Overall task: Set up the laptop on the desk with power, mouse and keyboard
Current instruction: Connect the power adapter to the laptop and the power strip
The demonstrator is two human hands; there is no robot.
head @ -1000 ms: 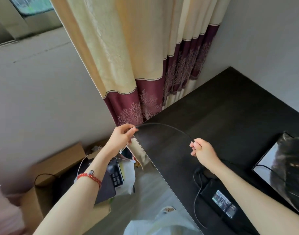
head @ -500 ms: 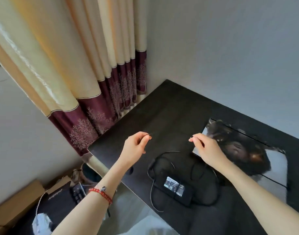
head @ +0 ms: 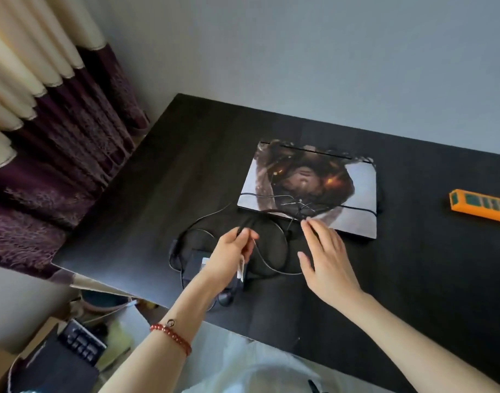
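A closed laptop with a picture skin lies on the black desk, thin cables draped across its lid. In front of it sits the black power adapter, its thin black cable looping over the desk. My left hand pinches this cable just above the adapter and partly hides it. Beside it, my right hand hovers with straight, spread fingers, the fingertips near the laptop's front edge and a cable end. An orange power strip lies at the desk's right edge.
A black keyboard rests in a cardboard box on the floor at lower left, among other clutter. Cream and maroon curtains hang left of the desk. A grey wall runs behind the desk.
The view swung right from the curtain to the laptop and power strip. Both hands moved with the cable over the adapter. My right hand's pinch gave way to spread fingers.
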